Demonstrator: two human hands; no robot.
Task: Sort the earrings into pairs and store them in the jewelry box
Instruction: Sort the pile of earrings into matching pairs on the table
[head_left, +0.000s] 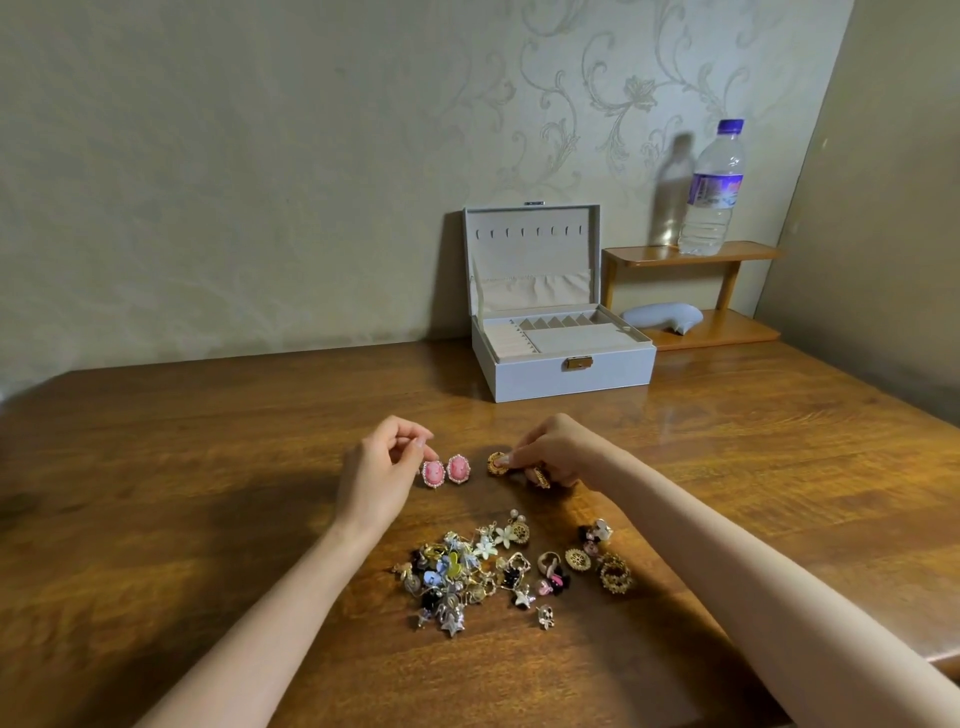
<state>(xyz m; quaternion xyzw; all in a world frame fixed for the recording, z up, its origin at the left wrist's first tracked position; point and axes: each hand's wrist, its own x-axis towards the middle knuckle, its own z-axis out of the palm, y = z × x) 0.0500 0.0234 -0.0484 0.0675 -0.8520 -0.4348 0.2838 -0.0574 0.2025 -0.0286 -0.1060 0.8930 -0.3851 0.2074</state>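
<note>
Paired so far: two pink earrings (458, 468) lie side by side on the tabletop (208, 467), beyond the heap.
Pair in progress: the right hand (558, 452) pinches a gold earring (497, 463); a second gold earring (540, 477) sits under its fingers.
Other side: the left hand (382, 465) is curled just beside the left pink one; I cannot tell whether it grasps anything.
Left to sort: the heap of earrings (498, 566), near side, looks like most of the job.
Storage: the jewelry box (566, 376) stands open at the far side, its trays seemingly bare, so nothing appears stored yet.
</note>
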